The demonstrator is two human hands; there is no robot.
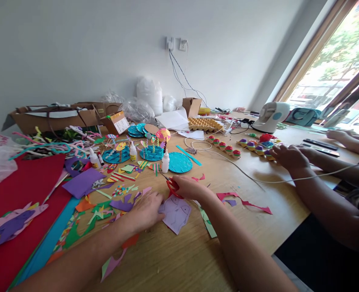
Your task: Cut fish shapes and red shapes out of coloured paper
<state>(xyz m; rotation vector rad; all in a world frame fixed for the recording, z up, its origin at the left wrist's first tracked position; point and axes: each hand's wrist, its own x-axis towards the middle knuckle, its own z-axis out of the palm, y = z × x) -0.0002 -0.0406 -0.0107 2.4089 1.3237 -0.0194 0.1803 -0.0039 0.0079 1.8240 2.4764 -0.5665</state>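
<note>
My right hand (185, 187) grips the red handles of a pair of scissors (171, 185), whose blades point away to the left. Below them, a lilac sheet of paper (176, 215) with a fish outline drawn on it lies on the table. My left hand (146, 209) rests at the left edge of that sheet, palm down with fingers apart; whether the fingertips press on the paper cannot be made out. Purple scraps (123, 204) lie just beyond my left hand. A white glue bottle (165, 163) stands in front of the scissors.
Coloured paper sheets (30, 178) cover the table's left side. Blue discs (180, 162) with paper fish models stand at the middle. Painted egg-carton strips (225, 147) lie right of them. A white cable (243, 172) crosses the table. At right are other people's arms (316, 198) and a fan (271, 117).
</note>
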